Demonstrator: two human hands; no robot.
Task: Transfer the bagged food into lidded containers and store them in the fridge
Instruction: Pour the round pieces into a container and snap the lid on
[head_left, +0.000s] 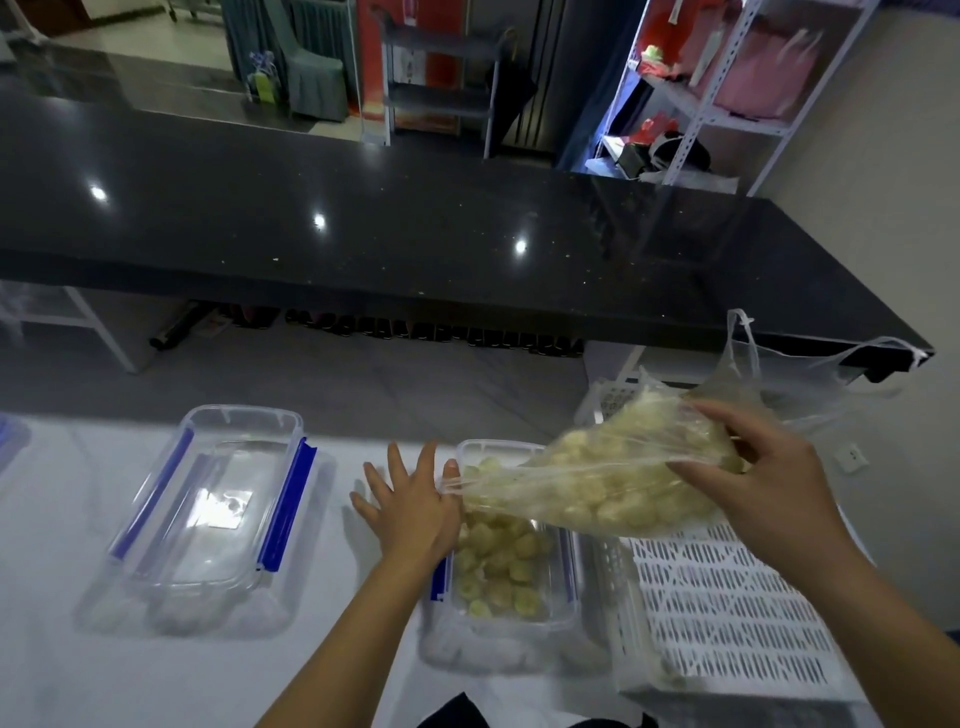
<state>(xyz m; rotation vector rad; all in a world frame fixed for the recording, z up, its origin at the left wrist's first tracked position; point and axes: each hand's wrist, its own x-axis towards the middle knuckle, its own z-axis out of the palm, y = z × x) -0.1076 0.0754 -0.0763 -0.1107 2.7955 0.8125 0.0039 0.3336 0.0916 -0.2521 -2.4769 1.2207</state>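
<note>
A clear plastic bag (613, 478) full of pale round food pieces is tipped over a clear container (511, 618) with blue clips, which holds several of the same pieces. My right hand (763, 483) grips the bag's raised rear end, fingers curled into the plastic. My left hand (410, 509) is spread with straight fingers beside the container's left rim, its thumb at the bag's mouth. A second clear container (208, 519) with its blue-clipped lid on stands to the left; nothing is visible inside it.
Everything stands on a white table (78, 649). A white slotted plastic crate (727, 613) lies at the right, next to the filled container. Another thin plastic bag (769, 364) rises behind my right hand. A long black counter (415, 234) runs across beyond the table.
</note>
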